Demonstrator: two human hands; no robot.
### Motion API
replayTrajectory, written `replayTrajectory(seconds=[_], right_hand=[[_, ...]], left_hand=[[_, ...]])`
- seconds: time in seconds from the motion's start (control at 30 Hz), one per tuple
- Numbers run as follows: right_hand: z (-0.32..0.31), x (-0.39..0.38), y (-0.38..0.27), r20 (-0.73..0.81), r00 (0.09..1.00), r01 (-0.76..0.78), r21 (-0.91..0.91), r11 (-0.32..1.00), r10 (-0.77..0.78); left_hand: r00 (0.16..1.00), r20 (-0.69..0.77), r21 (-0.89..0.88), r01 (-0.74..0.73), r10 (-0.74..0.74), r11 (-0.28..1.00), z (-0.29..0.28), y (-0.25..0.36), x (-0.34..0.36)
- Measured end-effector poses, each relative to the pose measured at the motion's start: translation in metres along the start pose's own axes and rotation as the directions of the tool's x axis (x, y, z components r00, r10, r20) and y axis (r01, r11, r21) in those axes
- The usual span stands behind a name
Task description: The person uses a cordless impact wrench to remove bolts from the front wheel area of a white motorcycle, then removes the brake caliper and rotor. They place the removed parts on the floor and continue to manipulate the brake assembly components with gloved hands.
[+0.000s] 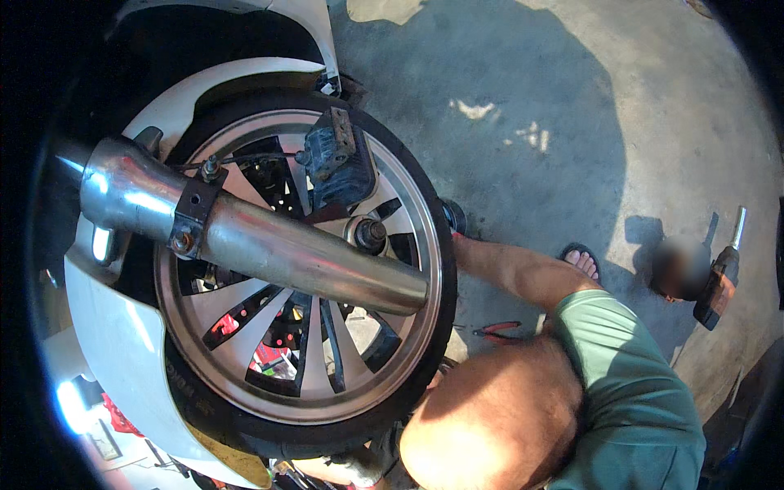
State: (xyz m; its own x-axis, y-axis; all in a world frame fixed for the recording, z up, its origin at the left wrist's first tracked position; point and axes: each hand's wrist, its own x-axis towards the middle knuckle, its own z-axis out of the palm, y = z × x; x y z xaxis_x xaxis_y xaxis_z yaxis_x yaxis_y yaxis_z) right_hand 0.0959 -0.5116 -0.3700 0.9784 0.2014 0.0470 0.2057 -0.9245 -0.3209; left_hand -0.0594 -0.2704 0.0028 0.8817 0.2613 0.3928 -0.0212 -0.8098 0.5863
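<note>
An alloy wheel [253, 327] with a black tyre stands inside a white fender [114, 327]. Across its face runs a steel tube [302, 261] with a bolted clamp [198, 212], a black box-shaped fitting [339, 171] above it. My right forearm [523, 273] reaches from the green sleeve to the tyre's right side, where my right hand [457, 238] is mostly hidden beside a dark round object [453, 216] that I cannot make out. I cannot clearly see my left hand. My bare knee [490, 408] is below.
Red-handled pliers [498, 331] lie on the concrete floor [678, 122] near my sandalled foot [580, 265]. At the right are an orange-and-black tool [712, 294] with a silver shaft and a blurred dark object [674, 269]. White bodywork [314, 33] overhangs at top left.
</note>
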Motion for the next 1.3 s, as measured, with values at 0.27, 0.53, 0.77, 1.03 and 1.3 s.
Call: replayTrajectory(seconds=[0.27, 0.53, 0.77, 1.03, 1.3], right_hand=[[-0.041, 0.026, 0.031, -0.025, 0.996, -0.093, -0.12, 0.988, 0.091], [-0.168, -0.045, 0.099, 0.151, 0.852, -0.504, -0.027, 0.863, 0.502], [-0.179, -0.162, 0.124, 0.0, 0.68, -0.721, -0.185, 0.668, 0.733], [-0.189, -0.257, 0.064, -0.055, 0.538, -0.835, -0.175, 0.522, 0.841], [-0.148, -0.333, 0.025, -0.013, 0.579, -0.809, -0.13, 0.573, 0.815]], left_hand=[[0.993, 0.116, -0.078, -0.001, 0.01, 0.997, -0.024, -0.043, 0.01], [0.982, 0.129, 0.512, -0.184, 0.136, 0.839, -0.016, 0.037, 0.001], [0.998, 0.059, 0.593, -0.004, -0.039, 0.805, -0.016, 0.011, 0.007], [0.804, 0.523, -0.33, -0.117, 0.284, 0.937, -0.011, -0.159, 0.049], [0.764, 0.621, -0.636, 0.359, 0.177, 0.683, -0.002, -0.05, 0.04]])
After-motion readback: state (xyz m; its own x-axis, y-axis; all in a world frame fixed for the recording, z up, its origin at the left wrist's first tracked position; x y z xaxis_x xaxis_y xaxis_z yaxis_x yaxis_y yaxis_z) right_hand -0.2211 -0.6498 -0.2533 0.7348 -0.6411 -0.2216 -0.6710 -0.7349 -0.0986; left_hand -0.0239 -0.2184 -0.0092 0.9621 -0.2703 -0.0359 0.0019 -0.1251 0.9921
